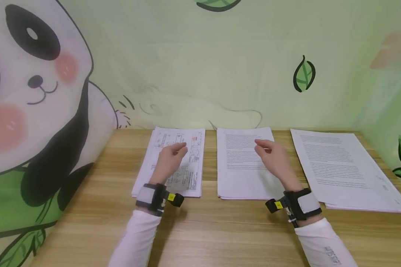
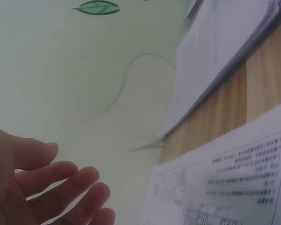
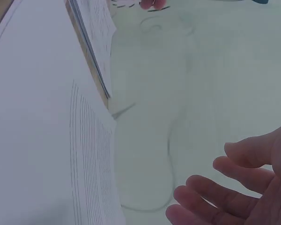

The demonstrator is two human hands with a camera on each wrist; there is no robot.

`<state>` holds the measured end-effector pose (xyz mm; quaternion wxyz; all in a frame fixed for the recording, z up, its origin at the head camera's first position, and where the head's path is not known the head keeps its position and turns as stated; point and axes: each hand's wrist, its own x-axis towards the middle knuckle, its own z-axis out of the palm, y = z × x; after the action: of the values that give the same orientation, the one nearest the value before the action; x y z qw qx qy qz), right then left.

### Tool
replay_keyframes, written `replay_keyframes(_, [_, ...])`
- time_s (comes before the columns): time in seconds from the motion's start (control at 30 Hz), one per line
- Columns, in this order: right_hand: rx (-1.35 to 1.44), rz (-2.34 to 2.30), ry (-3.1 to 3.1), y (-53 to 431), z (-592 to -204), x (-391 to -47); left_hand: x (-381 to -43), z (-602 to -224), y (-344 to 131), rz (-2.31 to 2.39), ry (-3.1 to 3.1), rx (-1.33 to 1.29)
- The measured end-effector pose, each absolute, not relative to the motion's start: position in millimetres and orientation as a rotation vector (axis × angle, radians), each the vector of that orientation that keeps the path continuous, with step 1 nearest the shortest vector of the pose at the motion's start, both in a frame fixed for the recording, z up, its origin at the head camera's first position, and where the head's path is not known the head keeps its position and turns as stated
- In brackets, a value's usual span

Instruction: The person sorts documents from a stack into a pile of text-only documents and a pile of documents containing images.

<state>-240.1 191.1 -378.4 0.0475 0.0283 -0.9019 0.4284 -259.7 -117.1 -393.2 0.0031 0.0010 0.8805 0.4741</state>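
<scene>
My left hand (image 1: 169, 158) hovers over the left paper stack (image 1: 195, 181), whose top sheet carries technical drawings and a small red mark. In the left wrist view its fingers (image 2: 91, 180) are relaxed and slightly bent, with nothing between them. Over the right part of the middle stack (image 1: 240, 181), printed with lines of text, hangs my right hand (image 1: 274, 157). The right wrist view shows these fingers (image 3: 215, 194) loosely extended too, thumb apart from most of them and holding nothing. Both stacks lie flat on the wooden table (image 1: 207, 230).
A third stack of text pages (image 1: 341, 163) lies at the right, slightly fanned, its lower sheets jutting out. Behind the table rises a pale green backdrop (image 1: 173, 63) with leaf drawings. A large printed panda (image 1: 46, 92) covers the left side.
</scene>
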Motion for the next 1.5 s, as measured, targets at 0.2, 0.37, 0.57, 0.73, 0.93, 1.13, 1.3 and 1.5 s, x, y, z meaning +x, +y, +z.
replay_keyframes(0.2, [0.057, 1.195, -2.707, 229.7, -379.3, -231.8, -255.7, -394.5, -91.3, 1.564, 2.754, 0.103])
replay_keyframes(0.37, [0.068, 1.061, -2.692, 258.2, -382.2, -223.5, -251.9, -391.2, -67.0, 1.571, 2.723, 0.227])
replay_keyframes(0.57, [0.046, 0.896, -2.751, 290.9, -385.1, -220.9, -248.4, -392.5, -32.3, 1.542, 2.619, 0.359])
replay_keyframes(0.73, [-0.001, 0.856, -2.782, 322.7, -384.9, -217.2, -247.4, -396.6, 1.4, 1.659, 2.416, 0.362])
replay_keyframes(0.93, [-0.067, 0.809, -2.845, 355.9, -390.3, -213.4, -245.4, -412.7, 44.8, 1.61, 2.424, 0.377])
replay_keyframes(1.13, [-0.147, 0.77, -2.908, 384.8, -400.6, -211.1, -234.6, -425.8, 84.4, 1.472, 2.516, 0.398])
replay_keyframes(1.3, [-0.3, 0.833, -2.943, 406.7, -409.2, -207.6, -216.6, -431.8, 113.9, 1.432, 2.489, 0.474])
replay_keyframes(1.5, [-0.601, 0.938, -2.921, 447.5, -442.4, -224.8, -199.3, -437.9, 139.8, 1.464, 2.37, 0.477])
